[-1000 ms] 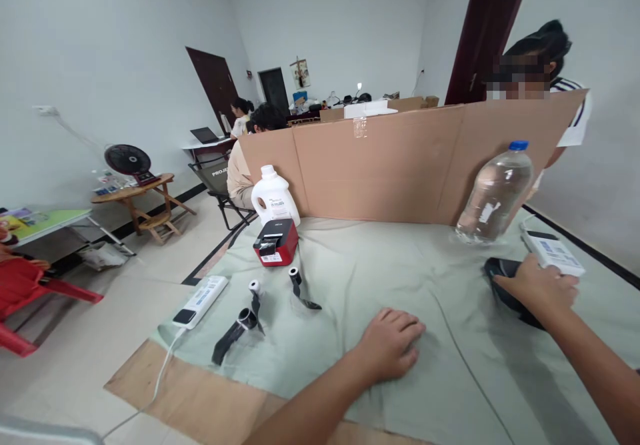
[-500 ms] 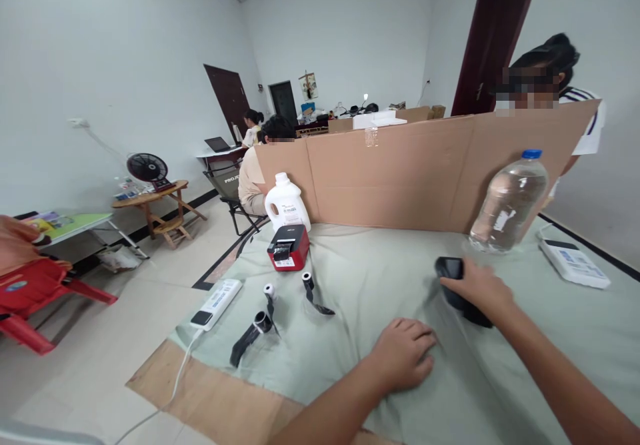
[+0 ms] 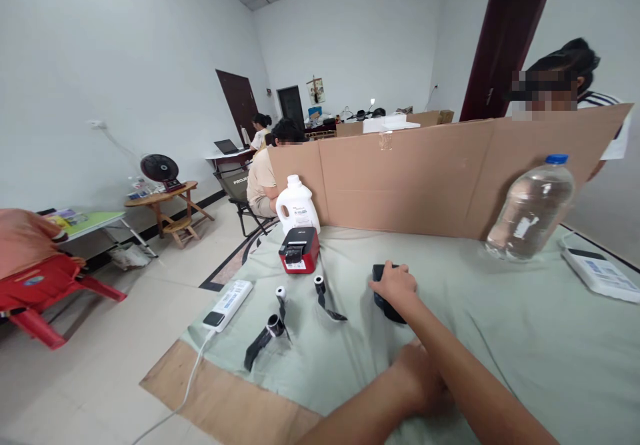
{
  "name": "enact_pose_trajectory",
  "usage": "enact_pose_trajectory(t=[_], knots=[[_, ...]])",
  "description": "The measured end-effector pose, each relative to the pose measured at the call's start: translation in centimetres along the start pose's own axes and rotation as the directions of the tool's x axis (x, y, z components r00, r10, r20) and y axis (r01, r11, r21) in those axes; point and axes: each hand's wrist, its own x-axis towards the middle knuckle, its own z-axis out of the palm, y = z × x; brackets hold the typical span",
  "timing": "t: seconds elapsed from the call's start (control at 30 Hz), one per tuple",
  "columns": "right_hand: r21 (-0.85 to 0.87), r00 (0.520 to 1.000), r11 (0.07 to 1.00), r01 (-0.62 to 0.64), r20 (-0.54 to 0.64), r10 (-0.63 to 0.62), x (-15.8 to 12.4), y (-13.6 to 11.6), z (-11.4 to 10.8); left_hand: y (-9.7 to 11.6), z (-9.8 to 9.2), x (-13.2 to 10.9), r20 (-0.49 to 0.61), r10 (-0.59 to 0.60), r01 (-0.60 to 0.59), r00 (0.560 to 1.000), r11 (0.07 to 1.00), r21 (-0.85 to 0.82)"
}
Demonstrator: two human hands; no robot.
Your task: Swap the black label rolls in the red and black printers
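My right hand (image 3: pixel 395 285) is wrapped round a black handheld device (image 3: pixel 383 297) and holds it low over the green cloth (image 3: pixel 500 325), just right of the small black ribbon rolls (image 3: pixel 323 291). My right forearm crosses over my left hand (image 3: pixel 417 378), which lies on the cloth near the front edge; its fingers are hidden. A red label printer (image 3: pixel 300 250) stands beyond the rolls, with a white jug (image 3: pixel 297 209) behind it.
A cardboard screen (image 3: pixel 425 178) stands along the table's far side, with a person behind it at the right. A large clear water bottle (image 3: pixel 531 210) leans against it. A white device (image 3: pixel 600 273) lies far right, a power strip (image 3: pixel 227 301) far left. Other people sit further back.
My right hand has carried the black device leftward across the cloth, from beside the white device to near the ribbon rolls. My left hand has stayed put.
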Motion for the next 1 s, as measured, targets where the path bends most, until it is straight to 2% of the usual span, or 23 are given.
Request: enact_pose_trajectory(t=[0.1,0.17,0.3,0.37,0.43,0.5,0.53,0.57,0.6,0.63,0.67,0.7,0.73,0.77,0.83,0.9,1.0], knots=[[0.006,0.999,1.000,-0.028,-0.015,0.028,-0.1,0.3,0.8,0.0,-0.1,0.1,0.028,-0.041,0.041,0.999,0.999,0.012],[0.012,0.999,0.999,-0.034,-0.019,0.034,-0.2,0.3,1.0,-0.1,-0.1,0.1,0.036,-0.027,0.027,0.999,0.999,0.027],[0.011,1.000,1.000,-0.012,0.005,0.012,-0.2,0.7,0.6,-0.2,0.2,0.0,-0.059,0.042,-0.038,0.997,0.998,0.059],[0.043,0.998,0.998,0.043,0.039,-0.044,0.5,1.9,0.5,-0.3,0.4,-0.3,-0.122,0.053,-0.044,0.991,0.996,0.080],[0.139,0.988,0.980,0.144,0.042,-0.151,1.8,3.7,0.8,-0.5,0.2,-0.8,-0.182,0.027,-0.007,0.983,0.994,0.111],[0.283,0.962,0.921,0.269,-0.032,-0.272,3.3,5.7,1.7,-1.0,-0.9,-1.6,-0.276,-0.006,0.039,0.961,0.993,0.114],[0.359,0.945,0.874,0.326,-0.088,-0.316,4.0,6.7,2.3,-1.4,-1.7,-2.0,-0.350,-0.020,0.058,0.936,0.994,0.097],[0.432,0.930,0.824,0.367,-0.144,-0.339,4.5,7.5,3.1,-1.9,-2.8,-2.5,-0.449,-0.041,0.080,0.893,0.994,0.068],[0.494,0.919,0.776,0.393,-0.196,-0.341,4.9,8.1,3.8,-2.5,-4.0,-2.8,-0.563,-0.078,0.107,0.823,0.994,0.018],[0.540,0.915,0.738,0.404,-0.239,-0.326,5.1,8.6,4.5,-3.3,-5.1,-3.0,-0.672,-0.173,0.171,0.720,0.983,-0.071],[0.571,0.913,0.712,0.408,-0.270,-0.306,5.1,8.9,5.1,-4.3,-6.2,-3.1,-0.744,-0.311,0.250,0.592,0.948,-0.198],[0.587,0.912,0.699,0.409,-0.294,-0.287,5.1,9.1,5.6,-5.3,-7.1,-3.0,-0.775,-0.453,0.322,0.441,0.886,-0.335],[0.590,0.909,0.695,0.412,-0.312,-0.275,4.9,9.1,6.0,-6.4,-7.7,-2.8,-0.745,-0.570,0.370,0.345,0.813,-0.451],[0.586,0.906,0.694,0.418,-0.327,-0.270,4.8,9.1,6.2,-7.4,-8.0,-2.6,-0.682,-0.657,0.398,0.323,0.748,-0.532],[0.576,0.897,0.693,0.433,-0.346,-0.274,4.7,8.9,6.4,-9.0,-7.9,-2.0,-0.559,-0.732,0.450,0.389,0.681,-0.578],[0.573,0.892,0.689,0.444,-0.358,-0.277,4.7,8.9,6.5,-9.8,-7.5,-1.6,-0.477,-0.738,0.523,0.478,0.675,-0.520],[0.574,0.886,0.682,0.452,-0.377,-0.270,5.0,9.0,6.8,-10.0,-7.1,-1.4,-0.407,-0.743,0.642,0.531,0.666,-0.380]])
